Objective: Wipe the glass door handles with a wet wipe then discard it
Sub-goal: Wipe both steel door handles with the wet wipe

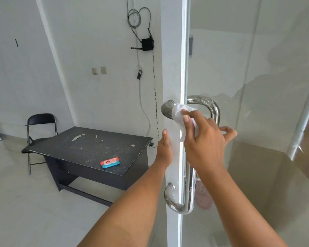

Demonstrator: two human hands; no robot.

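Head view, two handles (214, 108), one wipe (178, 113)

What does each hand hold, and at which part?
The right hand grips the wet wipe round its middle; the left hand holds nothing, only touching the door.

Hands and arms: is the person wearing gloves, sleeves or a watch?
No. Both forearms are bare, with no sleeves in view. The left hand and right hand have no gloves, rings or watch; the nails on the fingers are short and unpainted.
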